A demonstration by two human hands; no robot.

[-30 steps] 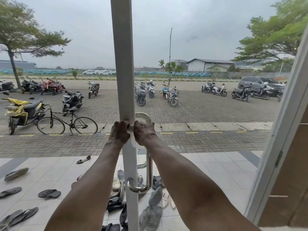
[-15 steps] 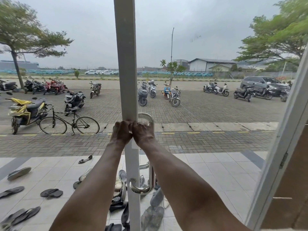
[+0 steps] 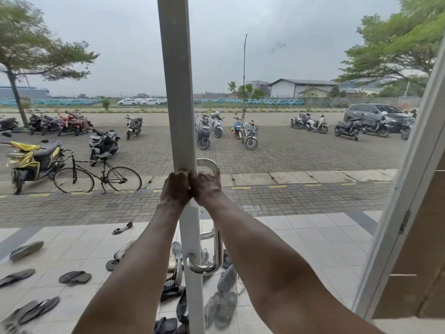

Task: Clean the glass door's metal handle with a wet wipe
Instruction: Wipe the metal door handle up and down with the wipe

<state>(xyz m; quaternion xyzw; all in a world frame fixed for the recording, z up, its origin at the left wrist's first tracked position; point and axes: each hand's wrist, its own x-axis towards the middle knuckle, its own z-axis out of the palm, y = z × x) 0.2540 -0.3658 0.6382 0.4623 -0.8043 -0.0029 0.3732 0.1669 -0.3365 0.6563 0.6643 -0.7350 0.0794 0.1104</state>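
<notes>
The curved chrome metal handle (image 3: 218, 249) is fixed to the white door frame (image 3: 178, 92) at the centre of the view. My right hand (image 3: 206, 185) is curled around the handle's upper bend, back of the hand towards me. Touching it on the left, my left hand (image 3: 175, 189) presses against the frame with its fingers bent. No wet wipe shows; whatever lies under the fingers is hidden. The handle's lower curve and its middle bar are uncovered.
Through the glass I see a tiled porch with several sandals (image 3: 74, 277) scattered near the door foot. Beyond stand a bicycle (image 3: 97, 175) and parked motorbikes (image 3: 202, 131). A second white door frame (image 3: 409, 189) leans in at the right.
My two hands have closed the gap between them and now touch at the top of the handle. The view has shifted slightly.
</notes>
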